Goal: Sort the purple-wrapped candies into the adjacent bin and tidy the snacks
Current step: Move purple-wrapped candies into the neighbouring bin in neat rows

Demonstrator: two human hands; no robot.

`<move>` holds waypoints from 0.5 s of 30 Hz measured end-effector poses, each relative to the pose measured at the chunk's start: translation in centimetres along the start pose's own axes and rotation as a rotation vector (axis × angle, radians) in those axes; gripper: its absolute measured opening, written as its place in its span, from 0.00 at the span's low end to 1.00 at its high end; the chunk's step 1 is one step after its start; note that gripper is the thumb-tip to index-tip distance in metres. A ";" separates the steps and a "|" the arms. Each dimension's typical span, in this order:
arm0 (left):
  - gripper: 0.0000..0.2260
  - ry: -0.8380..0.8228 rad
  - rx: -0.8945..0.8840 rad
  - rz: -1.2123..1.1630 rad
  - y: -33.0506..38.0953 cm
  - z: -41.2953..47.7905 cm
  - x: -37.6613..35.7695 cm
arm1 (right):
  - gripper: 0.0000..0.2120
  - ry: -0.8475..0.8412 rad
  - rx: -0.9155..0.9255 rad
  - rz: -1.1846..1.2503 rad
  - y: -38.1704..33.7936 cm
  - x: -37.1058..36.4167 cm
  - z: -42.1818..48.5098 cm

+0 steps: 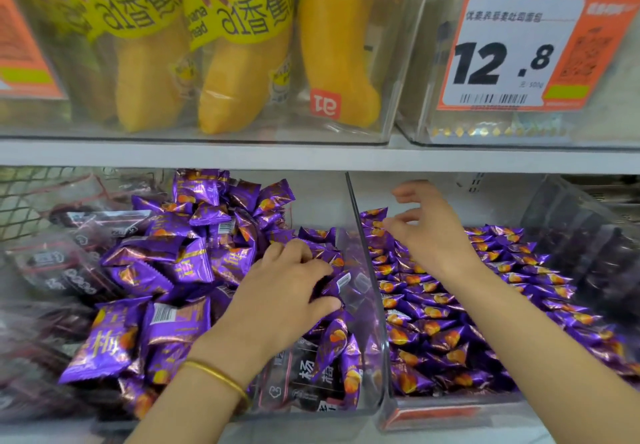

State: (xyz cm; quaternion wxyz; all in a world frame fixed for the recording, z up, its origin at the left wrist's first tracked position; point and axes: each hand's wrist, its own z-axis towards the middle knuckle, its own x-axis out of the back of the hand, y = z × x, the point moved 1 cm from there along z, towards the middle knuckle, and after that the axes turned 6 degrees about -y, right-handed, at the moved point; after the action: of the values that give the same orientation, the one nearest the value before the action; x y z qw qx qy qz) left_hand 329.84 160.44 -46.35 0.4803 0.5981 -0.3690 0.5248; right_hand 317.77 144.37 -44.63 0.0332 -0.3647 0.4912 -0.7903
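Head view: the left grip (287, 291) is curled round a small purple-wrapped candy (337, 284) at the right wall of the left bin (375, 357). The right grip (429, 236), fingers spread and holding nothing, hovers over the adjacent bin (450, 412), which is full of shiny purple candies (450, 322) with orange prints. Above, a white shelf (311, 156) carries banana bread packs (235, 63) and a price tag (512, 52).
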 end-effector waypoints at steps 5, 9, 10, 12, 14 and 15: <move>0.21 -0.042 0.035 0.048 0.7 0.0 -0.3 | 0.15 -0.014 0.030 0.160 -1.8 -0.9 -2.9; 0.18 -0.018 0.013 0.008 0.5 -0.2 -0.4 | 0.14 -0.085 0.133 0.035 -2.8 -1.2 -3.5; 0.16 -0.005 0.005 -0.005 0.5 -0.2 -0.5 | 0.15 -0.113 0.180 -0.038 -3.1 -1.1 -3.6; 0.15 0.024 -0.017 -0.042 0.3 -0.3 -0.7 | 0.16 -0.166 0.249 -0.120 -4.0 -0.9 -3.8; 0.13 0.058 -0.030 -0.086 -0.1 -0.3 -0.9 | 0.11 -0.216 0.305 -0.208 -5.0 -0.6 -4.1; 0.11 0.069 -0.033 -0.097 -0.3 -0.3 -0.9 | 0.11 -0.255 0.353 -0.320 -5.4 -0.7 -4.3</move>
State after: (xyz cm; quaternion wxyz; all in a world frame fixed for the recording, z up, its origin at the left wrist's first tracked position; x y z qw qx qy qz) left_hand 329.85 160.73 -47.24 0.5276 0.5888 -0.3315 0.5149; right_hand 317.30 150.60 -41.78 0.0324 -0.5229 0.2739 -0.8065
